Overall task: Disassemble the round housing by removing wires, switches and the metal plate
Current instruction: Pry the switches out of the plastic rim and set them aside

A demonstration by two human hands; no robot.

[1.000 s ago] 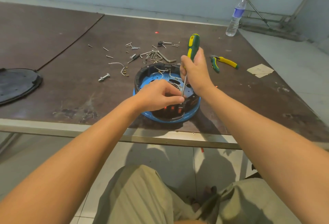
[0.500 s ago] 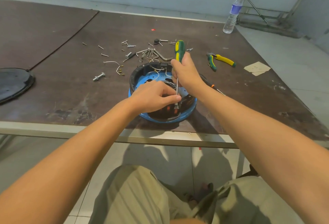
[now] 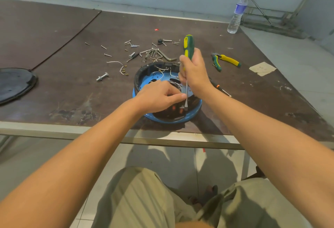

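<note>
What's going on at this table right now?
A person is taking apart a round housing. Their right hand grips a green-and-yellow screwdriver upright, tip down inside the near rim, while the left hand pinches its shaft. Loose screws and pliers lie on the table beyond.

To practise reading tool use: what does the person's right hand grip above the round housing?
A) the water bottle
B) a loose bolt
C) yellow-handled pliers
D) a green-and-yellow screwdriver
D: the right hand grips the green-and-yellow screwdriver by its handle, shaft pointing down into the round housing; the pliers lie untouched on the table.
</note>
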